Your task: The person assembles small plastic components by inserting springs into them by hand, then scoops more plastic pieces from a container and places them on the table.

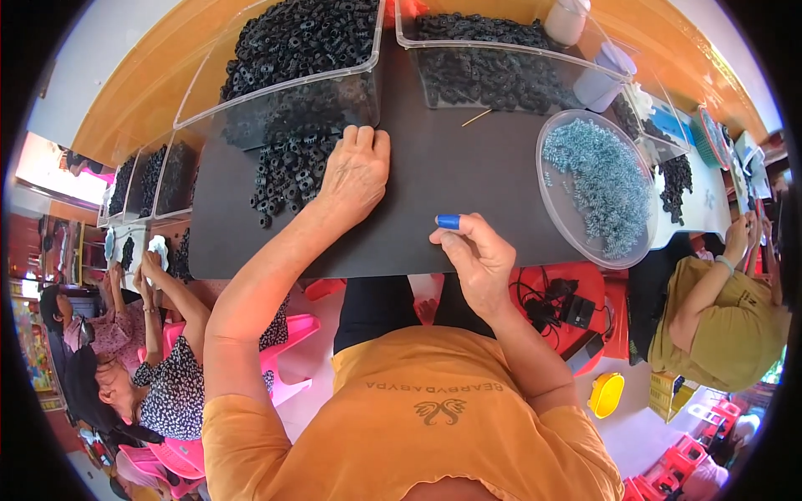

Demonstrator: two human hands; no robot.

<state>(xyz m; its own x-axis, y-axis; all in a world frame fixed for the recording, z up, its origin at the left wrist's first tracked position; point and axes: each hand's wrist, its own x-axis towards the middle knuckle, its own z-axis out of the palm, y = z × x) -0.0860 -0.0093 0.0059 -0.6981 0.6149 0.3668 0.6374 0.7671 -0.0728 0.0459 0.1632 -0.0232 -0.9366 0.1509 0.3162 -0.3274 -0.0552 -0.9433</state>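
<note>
My left hand (359, 171) rests on the dark tabletop with its fingers curled under. It lies at the right edge of a loose pile of small black plastic parts (288, 179); whatever its fingers hold is hidden. My right hand (483, 269) hovers over the table's near edge, thumb and index finger brought together, a blue finger cover (448, 221) on the index finger. Anything in that pinch is too small to make out. To the right of it, a round clear tray (547, 196) holds a heap of small bluish metal springs (606, 184).
Clear bins of black parts, a left bin (338, 79) and a right bin (518, 63), stand at the back. A thin stick (476, 118) lies before them. Co-workers sit on both sides. Under the table, a red stool (551, 313) carries black cables, near a yellow basin (606, 395).
</note>
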